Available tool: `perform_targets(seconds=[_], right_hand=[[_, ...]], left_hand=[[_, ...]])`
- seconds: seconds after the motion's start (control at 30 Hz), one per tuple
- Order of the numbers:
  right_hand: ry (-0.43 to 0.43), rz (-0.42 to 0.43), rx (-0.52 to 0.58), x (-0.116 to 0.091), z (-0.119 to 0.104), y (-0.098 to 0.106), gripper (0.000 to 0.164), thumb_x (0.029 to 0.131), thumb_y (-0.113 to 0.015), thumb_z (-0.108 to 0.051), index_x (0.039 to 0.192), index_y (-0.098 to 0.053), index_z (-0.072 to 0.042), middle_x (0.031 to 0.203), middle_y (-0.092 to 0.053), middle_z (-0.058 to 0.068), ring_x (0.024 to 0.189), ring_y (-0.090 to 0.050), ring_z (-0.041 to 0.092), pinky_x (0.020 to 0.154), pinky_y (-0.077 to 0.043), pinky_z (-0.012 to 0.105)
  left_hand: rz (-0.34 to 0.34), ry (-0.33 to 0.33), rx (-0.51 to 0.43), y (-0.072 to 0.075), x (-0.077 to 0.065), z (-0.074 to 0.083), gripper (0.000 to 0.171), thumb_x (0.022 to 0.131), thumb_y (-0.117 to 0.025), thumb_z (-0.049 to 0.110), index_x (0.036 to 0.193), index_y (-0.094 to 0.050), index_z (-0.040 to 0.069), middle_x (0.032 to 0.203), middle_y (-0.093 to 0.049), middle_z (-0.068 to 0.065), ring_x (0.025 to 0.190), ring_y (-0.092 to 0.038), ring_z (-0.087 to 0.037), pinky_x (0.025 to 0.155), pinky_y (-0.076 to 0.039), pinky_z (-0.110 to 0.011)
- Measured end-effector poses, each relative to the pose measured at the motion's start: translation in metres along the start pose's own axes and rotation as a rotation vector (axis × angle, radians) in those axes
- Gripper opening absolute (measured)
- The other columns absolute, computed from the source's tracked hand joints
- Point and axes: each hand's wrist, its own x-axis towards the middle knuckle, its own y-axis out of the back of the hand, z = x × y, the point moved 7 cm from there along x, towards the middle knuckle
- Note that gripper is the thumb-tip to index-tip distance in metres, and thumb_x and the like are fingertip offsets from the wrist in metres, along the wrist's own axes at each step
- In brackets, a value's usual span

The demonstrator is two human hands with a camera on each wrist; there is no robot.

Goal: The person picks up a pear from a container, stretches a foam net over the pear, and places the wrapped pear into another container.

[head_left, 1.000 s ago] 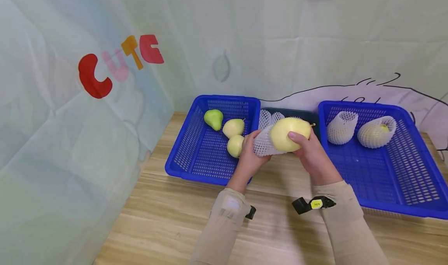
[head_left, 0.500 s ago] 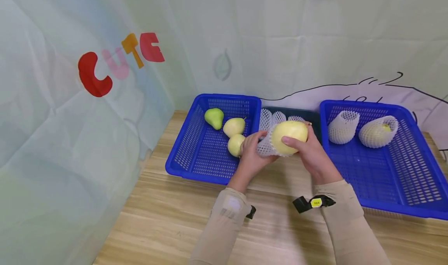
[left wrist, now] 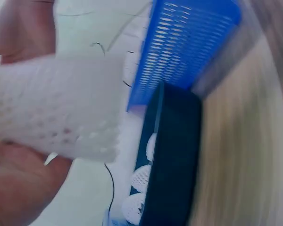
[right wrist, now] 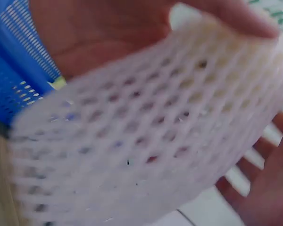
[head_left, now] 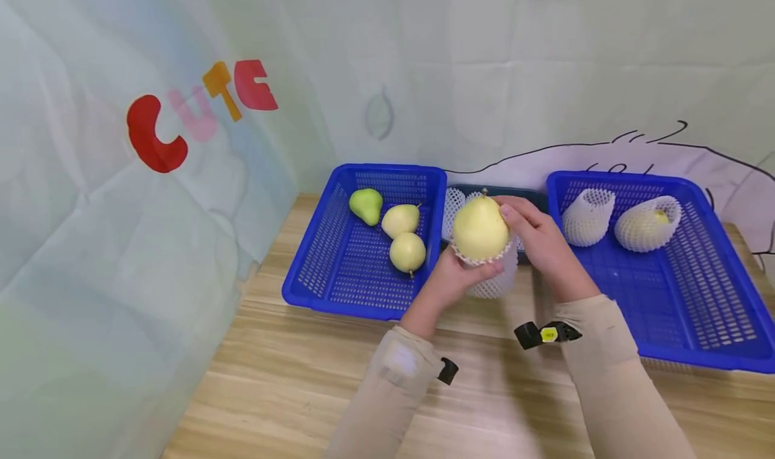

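A pale yellow pear (head_left: 481,229) stands stem up, its lower part inside a white foam net sleeve (head_left: 495,285). My left hand (head_left: 449,280) grips the sleeve low down, thumb across its front. At the pear's upper right, my right hand (head_left: 541,247) holds the fruit, thumb on its side and fingers reaching behind. In the right wrist view the foam net (right wrist: 132,141) fills most of the picture, with yellow showing through its mesh near the top right. The sleeve's far end hangs past the pear in the left wrist view, blurred.
A blue basket (head_left: 339,309) on the left holds a green pear (head_left: 366,206) and two yellowish pears (head_left: 408,252). In the right blue basket (head_left: 642,311) lie two sleeved pears (head_left: 648,225). Between them, a dark teal bin (left wrist: 177,155) contains foam sleeves. A wall sheet stands behind.
The pear has turned from lying sideways to stem up and shifted slightly left. The sleeve now hangs below it. My right hand has moved from the pear's underside to its upper right.
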Motion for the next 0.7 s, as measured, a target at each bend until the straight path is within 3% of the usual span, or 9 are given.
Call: perform_targets(seconds=[0.13,0.3,0.43,0.53,0.7], right_hand=[[-0.038,-0.034,0.169,0.004,0.003,0.005,0.036,0.095,-0.052,-0.03,0.127,-0.057,-0.017,0.125,-0.055,-0.007,0.122,-0.04,0.015,0.105,-0.021,0.049],[0.008,-0.022,0.134,0.007,-0.001,0.01,0.032,0.094,-0.054,-0.03,0.116,-0.065,-0.01,0.108,-0.063,-0.011,0.111,-0.05,0.011,0.099,-0.034,0.035],[0.048,0.042,0.098,0.008,-0.005,0.016,0.025,0.095,-0.054,-0.025,0.104,-0.068,-0.007,0.096,-0.065,-0.011,0.099,-0.056,0.01,0.085,-0.043,0.021],[0.079,0.074,0.079,0.008,-0.009,0.019,0.02,0.094,-0.055,-0.02,0.099,-0.068,-0.007,0.094,-0.065,-0.01,0.094,-0.057,0.01,0.078,-0.046,0.018],[0.15,0.093,-0.043,0.008,-0.019,0.021,0.015,0.092,-0.057,-0.015,0.096,-0.067,-0.004,0.094,-0.066,-0.003,0.088,-0.057,0.011,0.07,-0.048,0.017]], left_hand=[[-0.137,0.064,-0.03,-0.006,-0.002,0.0,0.055,0.081,-0.066,0.01,0.131,-0.044,0.001,0.117,-0.056,-0.011,0.1,-0.053,-0.009,0.091,-0.043,-0.025],[-0.222,0.052,-0.112,-0.011,-0.003,0.002,0.063,0.08,-0.069,0.022,0.132,-0.041,0.0,0.115,-0.055,-0.01,0.099,-0.053,-0.009,0.091,-0.043,-0.026],[-0.219,0.018,-0.248,-0.015,-0.002,0.007,0.091,0.069,-0.077,0.047,0.135,-0.036,-0.001,0.115,-0.053,-0.007,0.1,-0.052,-0.01,0.093,-0.041,-0.028],[-0.163,0.025,-0.309,-0.015,-0.001,0.009,0.105,0.059,-0.08,0.055,0.136,-0.035,0.001,0.113,-0.053,-0.004,0.099,-0.051,-0.011,0.092,-0.041,-0.027],[-0.069,0.073,-0.305,-0.01,-0.001,0.013,0.076,0.072,-0.077,0.027,0.134,-0.037,0.006,0.113,-0.054,-0.005,0.098,-0.052,-0.013,0.089,-0.042,-0.028]])
